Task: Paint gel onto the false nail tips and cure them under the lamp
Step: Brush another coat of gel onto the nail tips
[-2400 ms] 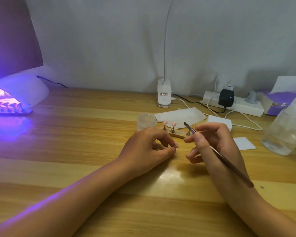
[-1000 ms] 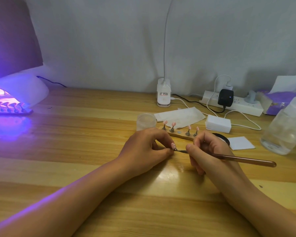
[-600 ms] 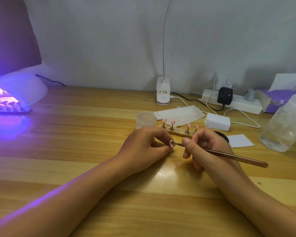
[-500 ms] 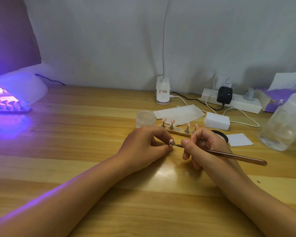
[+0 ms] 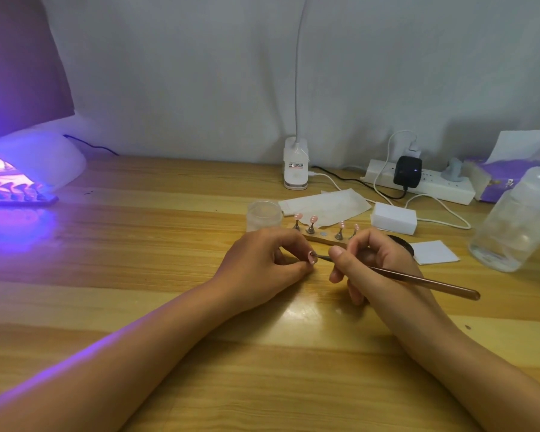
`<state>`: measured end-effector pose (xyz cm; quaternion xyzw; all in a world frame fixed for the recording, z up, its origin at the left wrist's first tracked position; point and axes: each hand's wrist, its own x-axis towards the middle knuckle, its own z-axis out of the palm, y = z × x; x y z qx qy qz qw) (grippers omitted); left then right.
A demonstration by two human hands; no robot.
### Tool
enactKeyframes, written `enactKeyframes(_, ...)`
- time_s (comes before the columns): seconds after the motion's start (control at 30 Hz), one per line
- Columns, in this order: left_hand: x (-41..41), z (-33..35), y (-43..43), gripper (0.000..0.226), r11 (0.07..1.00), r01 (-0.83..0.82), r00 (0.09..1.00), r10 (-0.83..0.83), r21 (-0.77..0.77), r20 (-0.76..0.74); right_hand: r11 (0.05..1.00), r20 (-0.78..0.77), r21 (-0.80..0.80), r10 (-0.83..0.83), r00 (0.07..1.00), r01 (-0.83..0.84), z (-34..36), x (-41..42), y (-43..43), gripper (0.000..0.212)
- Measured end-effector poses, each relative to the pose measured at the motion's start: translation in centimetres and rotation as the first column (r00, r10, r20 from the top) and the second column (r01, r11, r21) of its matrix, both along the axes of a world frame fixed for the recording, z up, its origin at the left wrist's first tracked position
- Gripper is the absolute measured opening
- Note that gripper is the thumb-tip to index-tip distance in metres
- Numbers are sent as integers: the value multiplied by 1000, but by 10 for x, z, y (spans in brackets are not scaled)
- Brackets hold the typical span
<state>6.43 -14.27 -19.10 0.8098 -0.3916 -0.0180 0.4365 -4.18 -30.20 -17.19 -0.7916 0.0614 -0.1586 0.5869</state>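
The brush, earlier lifted away, now touches the held nail tip.

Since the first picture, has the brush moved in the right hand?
Yes. The brush has swung down from upright to lie low, its tip now left of the wooden stand, touching the nail tip pinched in the left hand.

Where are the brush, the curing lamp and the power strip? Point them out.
brush (image 5: pixel 418 279), head view, middle of its handle.
curing lamp (image 5: pixel 44 157), head view, white top shell.
power strip (image 5: pixel 440 187), head view, bare top face.
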Motion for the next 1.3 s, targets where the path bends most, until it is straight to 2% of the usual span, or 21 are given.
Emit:
enactKeyframes(0.23,-1,0,0,7,1000,2,1000,-2,12,1,999,-15,-30,28,1000,-28,-2,0,-2,12)
enactKeyframes(0.4,-2,1,1,7,1000,3,1000,-3,18,-8,991,44,131,-26,999,20,-1,-2,-3,23)
enactKeyframes(0.5,-2,2,1,7,1000,-4,1000,4,12,-12,982,88,177,-85,993,68,1,-2,-3,14)
enactKeyframes(0.67,-3,1,1,6,1000,2,1000,-3,31,12,996,27,92,-20,999,17,-2,-1,-3,12)
enactKeyframes(0.83,-3,2,1,7,999,12,1000,-13,38,11,997,23,68,-24,999,23,-2,0,-3,15)
enactKeyframes(0.93,-3,3,1,7,1000,10,1000,-10,29,10,1000,3,-1,-14,1000,14,-1,0,-1,17)
enactKeyframes(1.1,-4,4,1,8,999,11,1000,-11,38,13,999,-22,-38,12,1000,-13,-3,1,-3,11)
enactKeyframes(1.2,-4,4,1,9,1000,12,1000,-13,13,5,1000,1,3,-7,1000,7,-4,0,-4,11)
enactKeyframes(1.3,-4,3,1,10,1000,7,1000,-7,-4,0,991,30,113,-71,997,67,-2,-1,-4,14)
